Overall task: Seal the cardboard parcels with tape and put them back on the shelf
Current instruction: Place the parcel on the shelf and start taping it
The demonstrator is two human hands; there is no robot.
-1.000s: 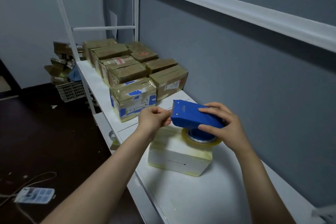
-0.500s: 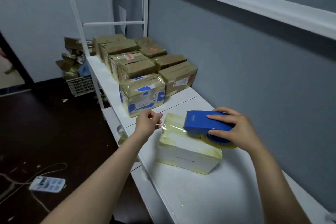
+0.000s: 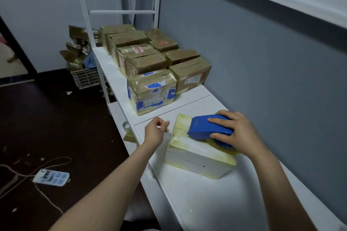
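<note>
**Tape run over white parcel**

Right hand [image 3: 238,135] clamps blue tape dispenser [image 3: 204,125] flat on white parcel [image 3: 197,159], at near end of shelf [image 3: 206,202], likely to press tape along the top. Left hand [image 3: 156,132] is just left of parcel, fingers curled together. Cannot tell whether they pinch a tape end. Brown parcels [image 3: 150,62] sit farther along.

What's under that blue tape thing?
The blue tape dispenser sits on a white parcel wrapped in yellowish tape. A roll of tape peeks out beneath it. The right hand grips the dispenser and covers the rest of the roll.
</note>
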